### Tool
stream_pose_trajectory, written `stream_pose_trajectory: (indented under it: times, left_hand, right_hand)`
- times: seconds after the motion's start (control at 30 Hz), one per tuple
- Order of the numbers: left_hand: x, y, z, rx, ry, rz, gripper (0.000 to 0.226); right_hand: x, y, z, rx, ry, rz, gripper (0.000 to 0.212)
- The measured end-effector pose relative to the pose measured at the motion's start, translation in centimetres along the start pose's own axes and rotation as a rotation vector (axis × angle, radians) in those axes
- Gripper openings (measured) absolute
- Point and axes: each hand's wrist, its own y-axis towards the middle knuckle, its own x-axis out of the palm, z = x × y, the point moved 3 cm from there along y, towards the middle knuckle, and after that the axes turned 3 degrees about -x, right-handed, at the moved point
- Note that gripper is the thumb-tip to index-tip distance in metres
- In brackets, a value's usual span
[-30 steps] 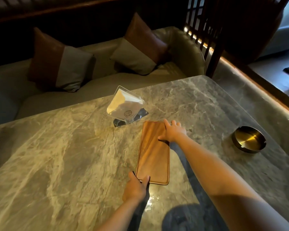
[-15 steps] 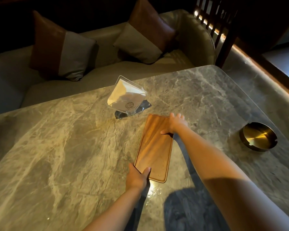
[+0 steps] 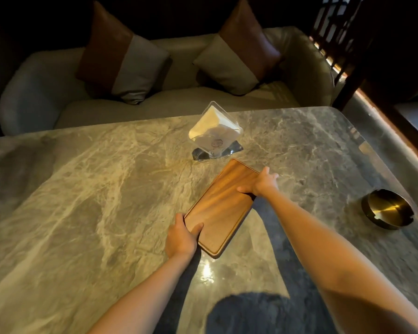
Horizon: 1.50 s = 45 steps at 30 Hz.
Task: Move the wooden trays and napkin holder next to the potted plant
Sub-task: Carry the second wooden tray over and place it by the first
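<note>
Gripping the near left corner of the wooden tray (image 3: 221,208) with the left hand (image 3: 181,238) — thumb lying on its top face, fingers curled under the edge. Clamping the far right edge with the right hand (image 3: 260,183), thumb pressing on the wood. Holding the tray slantwise on or just above the marble table (image 3: 82,189) — cannot tell which. Sitting just beyond its far end, a clear napkin holder (image 3: 215,138); resting well to the right, a brass ashtray (image 3: 387,212).

Both arms reach forward, left hand (image 3: 181,238) and right hand (image 3: 261,183) each closed in a grip.
</note>
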Motion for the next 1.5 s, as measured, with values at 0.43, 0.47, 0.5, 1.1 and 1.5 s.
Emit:
stream_pose_trajectory:
  times: [0.43, 0.47, 0.5, 1.1, 1.5]
  left_hand:
    - [-14.8, 3.4, -9.5, -0.077, -0.103, 0.272, 0.051]
    - [-16.1, 3.8, -10.6, -0.099, -0.093, 0.297, 0.052]
    - [-17.4, 4.1, -11.8, -0.116, -0.084, 0.321, 0.053]
    - [-33.9, 9.8, -33.0, -0.322, -0.174, 0.406, 0.061]
    - [-33.8, 14.1, -40.3, -0.41, -0.059, 0.205, 0.07]
  right_hand:
    - [8.6, -7.9, -17.9, -0.286, -0.021, 0.052, 0.106]
    - [9.7, -8.7, -19.5, -0.301, -0.03, 0.049, 0.105]
    - [10.8, -9.6, -21.1, -0.323, -0.035, 0.043, 0.103]
    - [33.2, -20.2, -41.1, -0.626, -0.25, -0.184, 0.086]
    - [42.4, -18.9, -44.5, -0.625, -0.416, -0.273, 0.093]
